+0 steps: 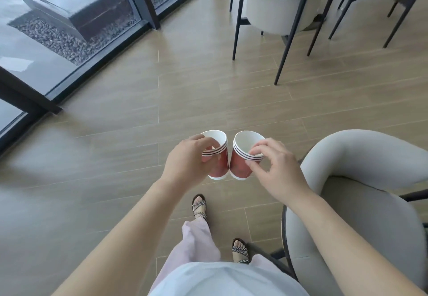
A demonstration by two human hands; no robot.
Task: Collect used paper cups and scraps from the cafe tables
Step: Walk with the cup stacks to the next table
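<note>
Both arms are out front, angled down and closing in toward the middle: left forearm (129,221), right forearm (335,226), both bare. The left hand (187,159) curls its fingers round the left cup (220,165) just under the rim. The right hand (275,168) pinches the rim of the right cup (240,165) between thumb and fingertips. The hands are near each other but not touching.

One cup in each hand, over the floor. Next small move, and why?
Probably nest the right cup into the left cup. The left hand grips its cup's side, the right hand pinches its rim. The cups are side by side, mouths up, and what shows inside looks empty. Nesting would free a hand.
</note>
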